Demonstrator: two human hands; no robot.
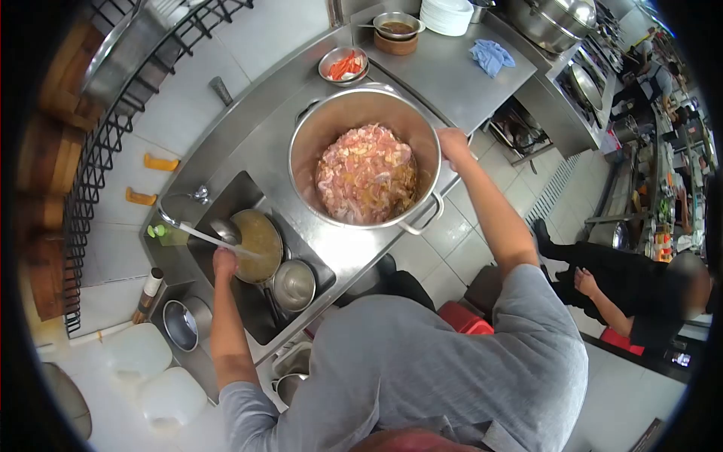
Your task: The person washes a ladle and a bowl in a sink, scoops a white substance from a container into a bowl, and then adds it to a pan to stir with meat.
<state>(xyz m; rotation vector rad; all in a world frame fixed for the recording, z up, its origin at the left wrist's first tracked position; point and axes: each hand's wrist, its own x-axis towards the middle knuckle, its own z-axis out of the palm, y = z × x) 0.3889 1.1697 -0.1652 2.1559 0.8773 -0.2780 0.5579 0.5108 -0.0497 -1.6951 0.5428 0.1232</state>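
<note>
A large steel pot full of raw, seasoned meat pieces stands on the steel counter. At the pot's right rim is my right hand, its fingers curled there, what they grip partly hidden. My left hand is over the sink at the left, closed, beside a pan of cloudy yellowish liquid. A ladle lies at that pan's edge, just above my left hand. The faucet spout crosses over the pan, with water running from it. What my left fingers hold is too small to tell.
A smaller pot sits in the sink. Behind the big pot are a bowl of red strips, a sauce bowl, white plates and a blue cloth. Another person in black is at the right.
</note>
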